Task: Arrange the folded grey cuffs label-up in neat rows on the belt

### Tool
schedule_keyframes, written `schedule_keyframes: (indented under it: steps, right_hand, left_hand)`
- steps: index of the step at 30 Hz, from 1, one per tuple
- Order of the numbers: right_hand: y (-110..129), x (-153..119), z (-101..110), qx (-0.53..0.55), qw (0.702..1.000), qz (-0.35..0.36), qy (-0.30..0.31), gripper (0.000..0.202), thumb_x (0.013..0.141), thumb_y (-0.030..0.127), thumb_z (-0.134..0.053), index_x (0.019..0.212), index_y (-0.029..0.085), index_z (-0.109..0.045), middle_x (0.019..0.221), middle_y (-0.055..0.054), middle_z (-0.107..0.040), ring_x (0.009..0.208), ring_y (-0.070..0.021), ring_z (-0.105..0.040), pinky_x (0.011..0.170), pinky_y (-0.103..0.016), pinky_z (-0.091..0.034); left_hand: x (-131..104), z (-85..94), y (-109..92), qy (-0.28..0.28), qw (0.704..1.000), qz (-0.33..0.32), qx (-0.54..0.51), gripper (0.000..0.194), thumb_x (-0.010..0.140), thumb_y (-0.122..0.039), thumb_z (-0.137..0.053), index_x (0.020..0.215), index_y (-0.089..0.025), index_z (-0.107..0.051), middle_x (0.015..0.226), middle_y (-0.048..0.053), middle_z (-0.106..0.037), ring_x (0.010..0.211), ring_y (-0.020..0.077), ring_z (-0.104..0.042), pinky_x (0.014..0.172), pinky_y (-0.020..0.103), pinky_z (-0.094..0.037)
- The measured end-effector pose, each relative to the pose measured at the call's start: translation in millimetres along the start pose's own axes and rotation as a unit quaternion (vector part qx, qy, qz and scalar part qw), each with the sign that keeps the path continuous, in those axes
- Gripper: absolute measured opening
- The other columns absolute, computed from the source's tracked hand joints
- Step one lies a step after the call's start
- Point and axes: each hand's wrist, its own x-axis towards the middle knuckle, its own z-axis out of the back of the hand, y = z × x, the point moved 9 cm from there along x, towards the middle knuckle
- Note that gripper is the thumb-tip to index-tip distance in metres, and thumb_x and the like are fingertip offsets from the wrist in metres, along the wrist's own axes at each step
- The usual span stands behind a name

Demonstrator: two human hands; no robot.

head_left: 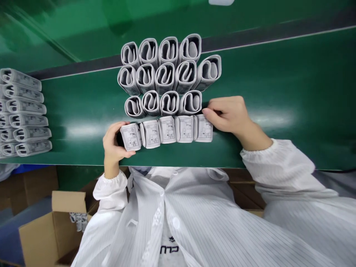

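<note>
A front row of several folded printed leaflets lies across the green bench, with line drawings facing up. My left hand (113, 144) is closed around the left end leaflet (131, 137), its thumb along the near edge. At the other end, my right hand (228, 114) is curled, with thumb and forefinger pinched at the upper corner of the right end leaflet (204, 128). Just behind stands a row of similar folded leaflets (170, 104), their looped ends showing. Two more such rows (165, 77) sit farther back. My curled fingers hide part of each end leaflet.
Stacked folded leaflets (30, 115) stand at the bench's left end. A dark strip with a pale edge (91, 68) runs behind the green work surface (278, 92). Below the bench at left is an open cardboard box (39, 237) with more leaflets inside.
</note>
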Motion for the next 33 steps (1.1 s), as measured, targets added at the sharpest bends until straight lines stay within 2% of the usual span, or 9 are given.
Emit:
schedule_keyframes:
  steps: [5, 11, 23, 33]
  right_hand:
    - [-2.3, 0.3, -1.6, 0.001, 1.000, -0.011, 0.015, 0.055, 0.110, 0.049, -0.052, 0.064, 0.026, -0.032, 0.054, 0.003, -0.032, 0.049, -0.0160, -0.031, 0.055, -0.038, -0.027]
    - [-6.1, 0.6, -3.5, 0.001, 0.999, -0.035, 0.035, 0.053, 0.110, 0.053, -0.050, 0.065, 0.027, -0.038, 0.056, 0.001, -0.039, 0.051, -0.0172, -0.037, 0.057, -0.039, -0.030]
    - [-9.3, 2.2, -4.9, 0.008, 0.997, -0.062, 0.054, 0.059, 0.109, 0.061, -0.049, 0.063, 0.027, -0.036, 0.056, 0.000, -0.039, 0.054, -0.0189, -0.038, 0.057, -0.040, -0.030]
    - [-7.9, 1.5, -4.1, 0.010, 0.997, -0.057, 0.048, 0.062, 0.112, 0.066, -0.040, 0.064, 0.027, -0.034, 0.057, 0.000, -0.040, 0.053, -0.0187, -0.038, 0.056, -0.039, -0.029]
  left_hand:
    - [2.5, -1.1, -3.3, 0.008, 1.000, -0.004, -0.009, 0.099, 0.071, -0.100, -0.078, 0.141, -0.031, -0.067, 0.126, 0.010, -0.075, 0.114, 0.0342, -0.078, 0.097, 0.053, -0.067]
    - [2.6, -2.5, -1.0, 0.028, 1.000, 0.011, -0.003, 0.098, 0.073, -0.096, -0.081, 0.144, -0.030, -0.066, 0.130, 0.012, -0.074, 0.120, 0.0354, -0.078, 0.099, 0.052, -0.066]
    - [2.3, -3.5, 5.6, 0.038, 0.998, 0.039, 0.030, 0.104, 0.068, -0.099, -0.081, 0.144, -0.029, -0.067, 0.133, 0.013, -0.073, 0.124, 0.0370, -0.075, 0.100, 0.052, -0.065]
    - [5.3, -3.4, -3.6, 0.035, 0.999, 0.009, 0.028, 0.094, 0.076, -0.089, -0.083, 0.147, -0.030, -0.066, 0.136, 0.012, -0.074, 0.125, 0.0366, -0.075, 0.101, 0.052, -0.065]
